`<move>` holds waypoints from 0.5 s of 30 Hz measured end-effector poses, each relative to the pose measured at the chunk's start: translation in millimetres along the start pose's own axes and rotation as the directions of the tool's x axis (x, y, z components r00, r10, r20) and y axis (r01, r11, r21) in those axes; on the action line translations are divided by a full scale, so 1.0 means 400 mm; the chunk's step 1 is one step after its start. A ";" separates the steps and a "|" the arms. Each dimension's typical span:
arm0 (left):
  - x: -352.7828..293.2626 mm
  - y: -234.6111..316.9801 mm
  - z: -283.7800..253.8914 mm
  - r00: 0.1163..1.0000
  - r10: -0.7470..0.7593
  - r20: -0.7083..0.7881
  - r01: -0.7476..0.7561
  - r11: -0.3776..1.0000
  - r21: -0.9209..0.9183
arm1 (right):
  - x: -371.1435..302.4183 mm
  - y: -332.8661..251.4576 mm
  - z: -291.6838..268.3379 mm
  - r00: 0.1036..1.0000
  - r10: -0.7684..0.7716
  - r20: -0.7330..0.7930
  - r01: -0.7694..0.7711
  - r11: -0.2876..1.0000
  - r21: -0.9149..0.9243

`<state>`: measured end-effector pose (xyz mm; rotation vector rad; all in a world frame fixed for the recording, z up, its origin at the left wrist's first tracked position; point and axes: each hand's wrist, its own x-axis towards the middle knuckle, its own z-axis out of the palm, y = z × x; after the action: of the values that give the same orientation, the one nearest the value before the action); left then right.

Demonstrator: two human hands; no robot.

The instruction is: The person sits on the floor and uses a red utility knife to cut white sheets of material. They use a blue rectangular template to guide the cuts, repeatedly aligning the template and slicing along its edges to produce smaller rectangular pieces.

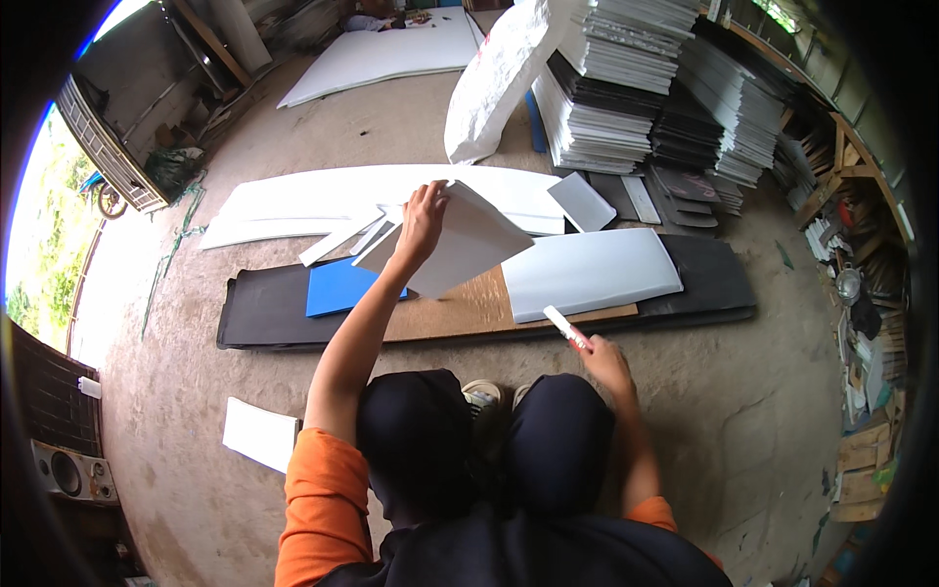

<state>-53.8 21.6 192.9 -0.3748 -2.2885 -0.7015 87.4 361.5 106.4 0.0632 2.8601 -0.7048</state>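
Observation:
My left hand (425, 220) is closed on the top edge of a white foam board (469, 240), which it lifts tilted above the work pile. In my right hand (608, 364) is a slim white and red stick-shaped tool (567, 329), its white end pointing away from me; its exact kind is unclear. Under the raised board lie a brown board (460, 305) and a blue sheet (331, 287). Beside them a white sheet (595, 274) lies flat on the right. All these rest on a stack of long black sheets (709, 279).
Behind the stack lie long white sheets (323, 191), narrow white strips (342, 235) and a small grey-white panel (584, 203). A white sack (501, 83) leans by tall sheet piles (611, 98). A white piece (259, 433) lies on the floor at left, near a speaker (73, 472).

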 end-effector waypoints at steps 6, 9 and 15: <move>0.027 0.049 -0.077 0.975 -0.202 -0.090 0.148 0.898 -0.415 | 0.049 -0.088 -0.199 0.940 -0.125 -0.317 0.280 0.814 0.508; 0.038 0.106 -0.117 0.946 -0.324 0.012 0.282 0.803 -0.525 | 0.053 -0.184 -0.290 0.890 -0.101 -0.444 0.358 0.759 0.544; 0.031 0.167 -0.148 0.951 -0.298 0.085 0.305 0.856 -0.418 | 0.077 -0.332 -0.333 0.923 -0.226 -0.312 0.368 0.757 0.539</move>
<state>-0.5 42.3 262.8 -0.2173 -2.2189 -1.3782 21.8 305.5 276.3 -0.2527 2.7522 -1.7493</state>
